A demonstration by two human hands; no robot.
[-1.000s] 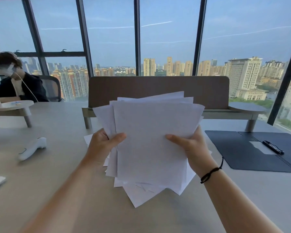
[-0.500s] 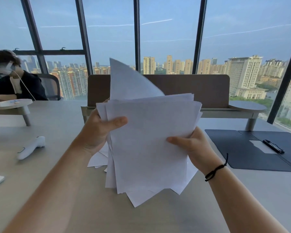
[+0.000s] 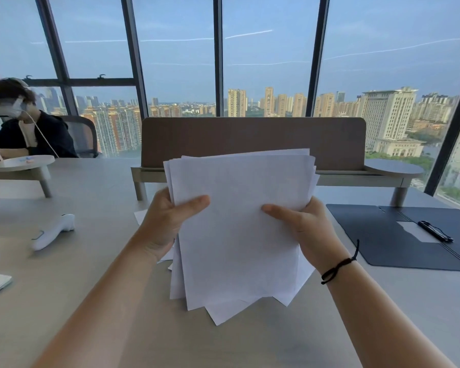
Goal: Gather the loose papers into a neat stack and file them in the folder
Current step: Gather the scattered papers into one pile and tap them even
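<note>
Thumbs pressed to the front sheet and fingers hidden behind it, the left hand (image 3: pixel 168 221) and right hand (image 3: pixel 303 224) pinch a ragged stack of white papers (image 3: pixel 239 229) upright above the grey bench (image 3: pixel 91 261), lower corners fanning out unevenly. A black cord (image 3: pixel 339 266) circles the right wrist. Right of the papers, a dark folder (image 3: pixel 377 235) lies open on the bench with a black pen (image 3: pixel 434 231) on it. Left of the papers rests a white controller (image 3: pixel 52 231); farther left, a seated person (image 3: pixel 24 128) wears a headset.
</note>
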